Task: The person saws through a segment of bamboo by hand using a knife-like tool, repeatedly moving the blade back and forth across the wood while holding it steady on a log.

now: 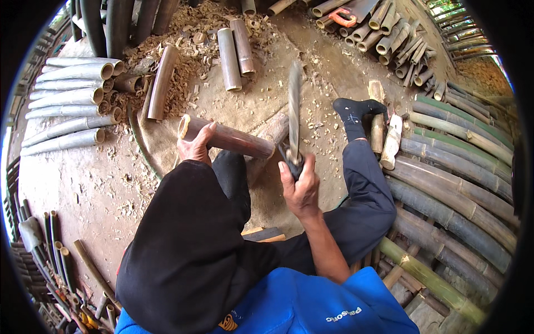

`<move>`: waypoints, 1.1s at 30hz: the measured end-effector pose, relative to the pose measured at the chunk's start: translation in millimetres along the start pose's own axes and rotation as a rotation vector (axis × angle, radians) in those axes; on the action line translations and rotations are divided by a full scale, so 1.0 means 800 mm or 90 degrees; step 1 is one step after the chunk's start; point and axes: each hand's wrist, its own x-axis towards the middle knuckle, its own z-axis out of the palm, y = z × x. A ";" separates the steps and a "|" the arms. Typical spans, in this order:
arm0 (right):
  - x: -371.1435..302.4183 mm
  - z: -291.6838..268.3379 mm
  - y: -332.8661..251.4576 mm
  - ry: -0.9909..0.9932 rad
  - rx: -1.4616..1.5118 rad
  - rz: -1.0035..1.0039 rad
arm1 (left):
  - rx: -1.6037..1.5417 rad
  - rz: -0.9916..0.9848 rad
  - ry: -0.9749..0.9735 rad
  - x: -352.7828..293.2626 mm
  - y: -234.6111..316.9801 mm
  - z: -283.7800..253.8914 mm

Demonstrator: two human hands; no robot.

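1. Two hands are visible: left hand (196,143) and right hand (302,189).
2. One long-bladed knife (295,106) shows.
3. One held bamboo tube (233,139) shows.
4. At least three brown tubes (163,83) lie loose.
5. About seven pale poles (69,122) are stacked.
6. One rough log (274,128) lies at centre.
7. One orange-handled saw (345,20) shows.

Held bamboo tube (233,138): reddish brown, cream cut rim
Knife blade (295,106): streaked grey
Knife handle (296,167): black
Shirt (300,303): bright blue, white lettering
Trousers (361,183): plain near-black
Sock (352,116): black, whitish specks
Handsaw handle (346,23): orange-red
Lower-right bamboo pole (434,281): yellow-green
Wood shavings (186,72): mottled tan-brown
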 end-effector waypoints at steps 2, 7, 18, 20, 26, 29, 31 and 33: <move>-0.023 0.027 0.065 -0.091 -0.084 0.176 | -0.002 0.021 -0.002 -0.008 0.000 0.018; -0.012 0.020 0.075 -0.217 -0.198 0.274 | 0.006 0.037 -0.047 0.002 0.003 0.006; -0.011 0.024 0.061 -0.237 -0.214 0.281 | -0.009 0.015 -0.272 -0.013 0.017 -0.003; -0.008 0.016 0.057 -0.261 -0.158 0.292 | 0.000 0.020 -0.251 0.003 0.019 0.003; -0.004 -0.004 0.006 -0.066 -0.021 0.109 | 0.134 0.027 -0.249 0.024 0.001 -0.032; -0.034 0.032 0.104 -0.211 -0.259 0.271 | 0.126 -0.015 -0.244 0.004 0.018 -0.007; -0.031 0.030 0.124 -0.241 -0.235 0.297 | 0.031 -0.023 -0.159 0.005 0.020 -0.005; -0.039 0.024 0.096 -0.245 -0.194 0.302 | -0.071 -0.053 -0.100 0.009 0.005 -0.020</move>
